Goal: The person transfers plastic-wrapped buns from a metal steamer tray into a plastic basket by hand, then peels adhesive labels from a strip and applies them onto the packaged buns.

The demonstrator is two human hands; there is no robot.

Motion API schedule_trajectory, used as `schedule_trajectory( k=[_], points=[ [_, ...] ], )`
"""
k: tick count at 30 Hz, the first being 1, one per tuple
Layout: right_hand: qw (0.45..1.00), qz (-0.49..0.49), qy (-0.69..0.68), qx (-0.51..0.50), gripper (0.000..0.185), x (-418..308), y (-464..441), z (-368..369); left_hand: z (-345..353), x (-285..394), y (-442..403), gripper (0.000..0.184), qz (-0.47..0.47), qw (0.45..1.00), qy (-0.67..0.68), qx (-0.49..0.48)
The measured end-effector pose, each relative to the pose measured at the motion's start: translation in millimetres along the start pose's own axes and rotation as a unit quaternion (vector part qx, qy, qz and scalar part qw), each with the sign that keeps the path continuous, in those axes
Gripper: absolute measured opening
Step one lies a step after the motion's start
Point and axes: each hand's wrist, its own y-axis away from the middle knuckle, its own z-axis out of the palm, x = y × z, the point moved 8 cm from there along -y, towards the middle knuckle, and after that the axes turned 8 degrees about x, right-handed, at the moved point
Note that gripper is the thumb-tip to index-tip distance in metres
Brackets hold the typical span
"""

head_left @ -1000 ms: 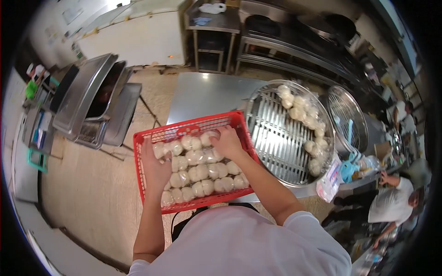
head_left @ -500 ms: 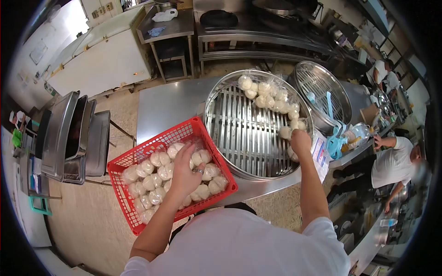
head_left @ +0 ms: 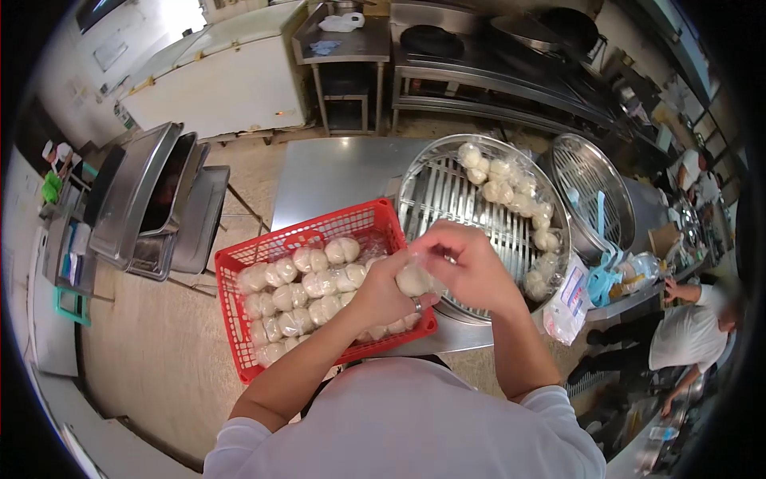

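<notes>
Wrapped bun [head_left: 412, 280] mid-frame, clamped in left hand [head_left: 379, 291], just left of right hand [head_left: 472, 257]; long axis hidden. Right fingers curl at its upper right, can't tell if gripping film. Bun: white, smooth, rounded, clear glossy wrap. Frame centre-left: red lattice plastic basket [head_left: 303, 229]; right of centre: round slatted steel tray [head_left: 455, 199], metal tabletop [head_left: 335, 172].

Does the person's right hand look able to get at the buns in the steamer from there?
Probably yes: the right hand is near the steamer, and nothing visible blocks its way to the buns. It is busy, though, at another bun in the left hand.
</notes>
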Motion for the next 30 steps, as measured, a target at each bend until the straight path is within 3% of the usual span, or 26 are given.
schedule_trajectory(
  k=[1, 2, 3, 5, 7, 8, 9, 10, 12, 13, 16, 17, 19, 20, 21, 23, 25, 28, 30],
  points=[
    [0.996, 0.025, -0.086, 0.014, 0.027, 7.0, -4.8, 2.7, -13.7, 6.4, 5.0, 0.064, 0.032, 0.998, 0.023, 0.054],
    [0.984, 0.051, -0.17, 0.027, 0.03, 15.9, -10.2, 4.8, -22.6, -12.7, 8.4, 0.063, -0.038, 0.993, 0.086, 0.065],
    [0.982, 0.039, -0.187, -0.003, 0.051, 22.6, -14.8, 1.6, -32.6, -39.0, 12.8, 0.061, -0.107, 0.98, 0.15, 0.076],
    [0.988, 0.037, -0.147, -0.032, 0.063, 46.0, -15.6, 23.5, -45.6, -66.8, 26.7, 0.067, -0.224, 0.928, 0.284, 0.086],
    [0.99, 0.073, -0.05, -0.11, 0.082, 57.4, -4.8, 59.6, -46.0, -39.9, 38.3, 0.069, -0.151, 0.959, 0.239, 0.012],
    [0.977, 0.127, -0.15, -0.078, 0.063, 64.1, 5.2, 86.8, -41.7, -27.7, 46.1, 0.071, -0.115, 0.97, 0.214, -0.028],
    [0.975, 0.171, -0.092, -0.105, 0.049, 76.0, 5.8, 100.8, -35.5, -23.3, 54.4, 0.074, -0.064, 0.995, 0.073, -0.038],
    [0.967, 0.213, -0.033, -0.132, 0.037, 88.2, 7.9, 110.5, -35.9, -27.6, 61.2, 0.076, -0.076, 0.994, 0.067, -0.038],
    [0.967, 0.209, -0.121, -0.079, 0.025, 94.0, 6.8, 119.5, -41.1, -37.2, 69.5, 0.079, -0.098, 0.993, 0.054, -0.037],
    [0.963, 0.209, -0.164, -0.051, 0.019, 95.8, 11.2, 121.5, -45.3, -38.6, 73.4, 0.07, -0.091, 0.993, 0.074, -0.023],
    [0.991, -0.062, -0.067, -0.094, 0.02, 56.8, 27.8, 129.0, -37.8, -102.5, 85.7, 0.056, -0.282, 0.877, 0.389, 0.016],
    [0.972, -0.203, 0.05, -0.111, 0.035, 41.6, 33.6, 133.9, -36.1, -107.7, 90.7, 0.052, -0.311, 0.827, 0.467, 0.025],
    [0.967, -0.184, 0.154, -0.09, 0.051, 27.8, 40.7, 135.5, -33.7, -95.1, 98.3, 0.043, -0.358, 0.704, 0.612, 0.042],
    [0.96, -0.174, 0.205, -0.082, 0.059, 23.9, 43.4, 136.1, -33.8, -94.0, 97.8, 0.042, -0.34, 0.709, 0.616, 0.032],
    [0.954, -0.151, 0.226, -0.129, 0.08, 36.9, 43.3, 137.5, -34.2, -92.7, 96.3, 0.042, -0.321, 0.715, 0.62, 0.023],
    [0.952, -0.06, 0.245, -0.171, 0.08, 61.2, 34.8, 131.5, -36.5, -92.7, 94.9, 0.043, -0.294, 0.785, 0.545, 0.006],
    [0.95, -0.013, 0.252, -0.184, 0.078, 77.7, 24.2, 131.1, -40.4, -91.7, 93.6, 0.045, -0.27, 0.887, 0.374, -0.011],
    [0.945, -0.127, 0.284, -0.101, 0.074, 56.2, 9.7, 138.9, -34.2, -127.1, 73.1, 0.05, -0.292, 0.82, 0.49, 0.044],
    [0.94, -0.132, 0.288, -0.129, 0.069, 53.0, -1.1, 144.6, -38.5, -132.9, 65.9, 0.061, -0.312, 0.823, 0.468, 0.075]
  ],
)
